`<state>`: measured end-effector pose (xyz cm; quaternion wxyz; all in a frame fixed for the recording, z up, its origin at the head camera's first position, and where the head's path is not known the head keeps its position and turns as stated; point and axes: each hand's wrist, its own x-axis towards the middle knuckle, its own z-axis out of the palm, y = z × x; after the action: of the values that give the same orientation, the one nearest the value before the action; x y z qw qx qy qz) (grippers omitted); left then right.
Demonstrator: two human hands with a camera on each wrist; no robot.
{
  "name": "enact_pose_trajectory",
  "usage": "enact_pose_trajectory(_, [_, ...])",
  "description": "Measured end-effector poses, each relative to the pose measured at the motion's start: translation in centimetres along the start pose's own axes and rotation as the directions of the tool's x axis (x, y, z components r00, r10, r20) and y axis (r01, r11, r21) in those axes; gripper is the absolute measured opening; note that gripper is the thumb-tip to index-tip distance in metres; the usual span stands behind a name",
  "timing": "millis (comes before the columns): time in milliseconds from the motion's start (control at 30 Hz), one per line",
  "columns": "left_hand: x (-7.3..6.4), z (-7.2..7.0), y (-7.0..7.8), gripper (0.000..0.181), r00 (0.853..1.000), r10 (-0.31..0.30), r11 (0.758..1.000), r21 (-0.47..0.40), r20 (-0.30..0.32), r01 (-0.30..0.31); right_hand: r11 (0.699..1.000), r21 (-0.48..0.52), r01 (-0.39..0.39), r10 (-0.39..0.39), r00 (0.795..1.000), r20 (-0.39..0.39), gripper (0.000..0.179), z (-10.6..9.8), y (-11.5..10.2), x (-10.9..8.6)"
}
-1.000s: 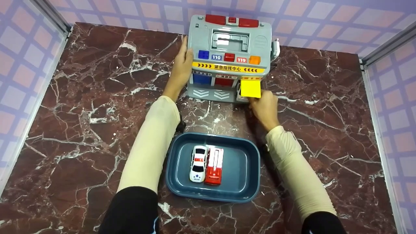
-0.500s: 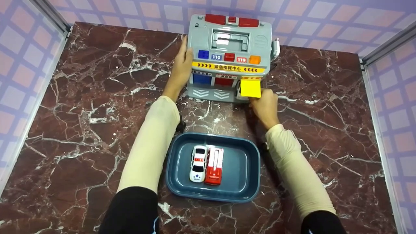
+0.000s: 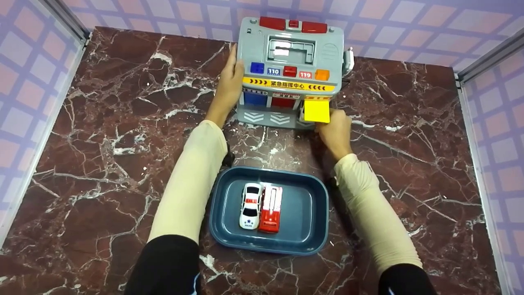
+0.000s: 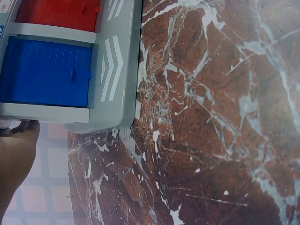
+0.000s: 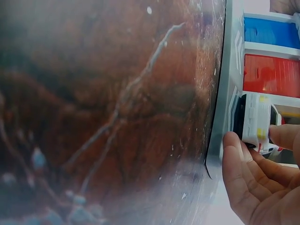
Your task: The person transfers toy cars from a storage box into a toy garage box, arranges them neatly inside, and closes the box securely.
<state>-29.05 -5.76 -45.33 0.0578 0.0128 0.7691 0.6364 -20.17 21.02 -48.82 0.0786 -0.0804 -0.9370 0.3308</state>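
Note:
A grey toy rescue station (image 3: 251, 45) stands at the back, with blue, red and yellow garage doors. Against its left side lies my left hand (image 3: 229, 84), fingers straight; in the left wrist view only part of this hand (image 4: 18, 154) shows beside the blue door (image 4: 47, 72). My right hand (image 3: 336, 129) is at the right bay, under the raised yellow door (image 3: 317, 111). There it holds a white toy car (image 5: 257, 117) with yellow patches between thumb and fingers, the car partly inside the bay. The yellow door hides most of the car in the head view.
Nearer the person, a dark blue tray (image 3: 315, 221) holds a white toy police car (image 3: 250, 207) and a red toy fire truck (image 3: 270, 215), side by side. Brown marbled tabletop (image 3: 110, 123) surrounds them. Checked wall panels (image 3: 409, 28) stand along the back and sides.
My right hand has moved slightly forward, and the white toy car is a little deeper in the bay. My left hand has stayed against the station.

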Motion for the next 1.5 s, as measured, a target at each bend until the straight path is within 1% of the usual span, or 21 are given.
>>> enact_pose_trajectory(167, [0.2,0.0,-0.2,0.058,1.000,-0.005,1.000,-0.005,0.002,0.005,1.000,0.009,0.006,-0.006,1.000,-0.006,0.019,-0.1,0.0,0.1])
enact_pose_trajectory(300, [0.1,0.1,0.0,0.058,1.000,-0.009,1.000,-0.016,0.006,0.009,1.000,0.014,0.015,-0.015,1.000,-0.017,0.018,-0.1,0.0,0.2])
enact_pose_trajectory(433, [-0.9,0.0,1.2,0.059,1.000,-0.023,0.999,-0.031,0.015,0.023,1.000,0.022,0.018,-0.018,1.000,-0.021,0.017,-0.1,-0.1,0.2])
enact_pose_trajectory(533, [-1.7,0.0,2.1,0.058,1.000,-0.005,1.000,-0.017,0.010,0.005,1.000,0.012,0.028,-0.028,0.999,-0.022,0.016,-0.1,-0.1,0.2])
enact_pose_trajectory(667, [-2.2,-0.1,2.7,0.057,1.000,0.028,1.000,0.002,0.000,-0.028,0.999,-0.011,0.040,-0.040,0.999,-0.025,0.015,0.0,0.0,0.4])
enact_pose_trajectory(867, [-2.3,-0.1,2.9,0.059,1.000,-0.007,1.000,-0.002,0.011,0.007,0.999,-0.022,0.025,-0.026,0.999,-0.044,0.015,0.0,0.0,0.6])
enact_pose_trajectory(1000, [-2.3,-0.1,2.9,0.058,1.000,-0.017,1.000,0.006,0.005,0.017,1.000,-0.023,0.020,-0.021,0.999,-0.048,0.016,0.0,0.0,0.8])
enact_pose_trajectory(1167, [-1.9,0.0,2.4,0.058,1.000,-0.022,1.000,-0.007,0.003,0.022,0.999,-0.041,0.014,-0.016,0.999,-0.046,0.015,0.1,0.2,1.0])
enact_pose_trajectory(1367, [-0.4,0.1,0.4,0.059,1.000,-0.009,1.000,-0.013,0.001,0.009,0.998,-0.053,0.016,-0.019,0.998,-0.056,0.011,0.2,0.4,1.1])
enact_pose_trajectory(1500, [0.1,0.0,-0.3,0.058,1.000,0.011,1.000,-0.006,-0.005,-0.011,0.998,-0.061,0.005,-0.009,0.998,-0.065,0.009,0.3,0.5,1.2])
